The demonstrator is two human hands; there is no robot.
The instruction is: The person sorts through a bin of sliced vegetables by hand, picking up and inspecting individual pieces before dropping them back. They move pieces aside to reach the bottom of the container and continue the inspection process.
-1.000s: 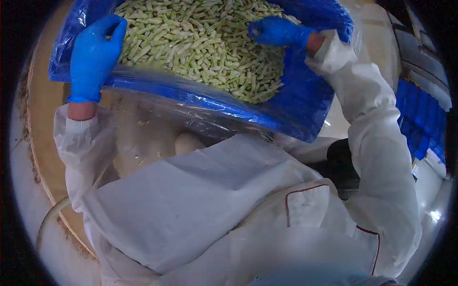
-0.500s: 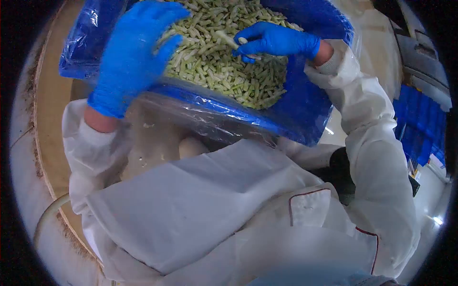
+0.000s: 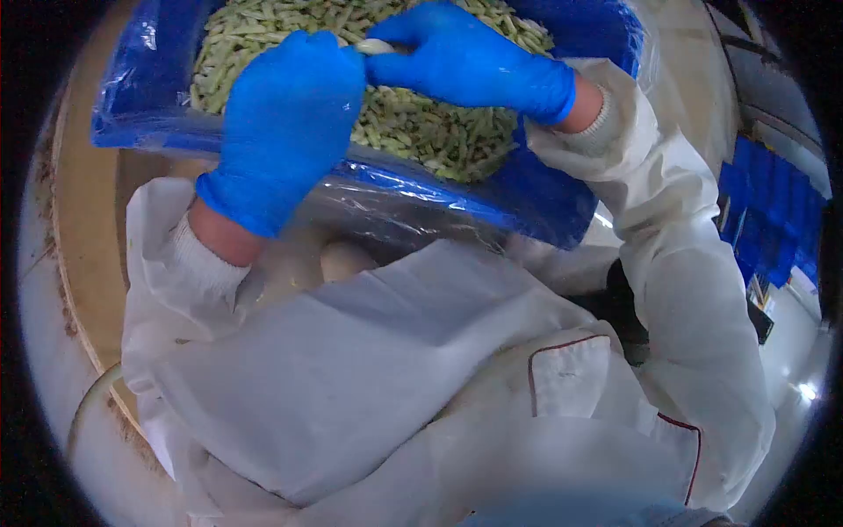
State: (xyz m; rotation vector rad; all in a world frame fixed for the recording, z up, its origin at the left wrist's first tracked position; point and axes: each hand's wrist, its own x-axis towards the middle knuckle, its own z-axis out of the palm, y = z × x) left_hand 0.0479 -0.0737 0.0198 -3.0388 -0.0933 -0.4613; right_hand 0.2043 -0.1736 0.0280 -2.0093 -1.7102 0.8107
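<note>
dim indoor light, 1 small glare spot at right, fisheye curvature, black corners, blurred lower edge

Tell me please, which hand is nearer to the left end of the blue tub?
Left. The left hand is between the left end of the blue tub and the right hand, which is farther across, over green pieces.

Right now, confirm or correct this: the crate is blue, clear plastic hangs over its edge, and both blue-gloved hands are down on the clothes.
Wrong about the hands: in the head view, the left hand and right hand are close together over the green pieces, not on the clothes. The crate is blue, with clear plastic over its edge.
</note>
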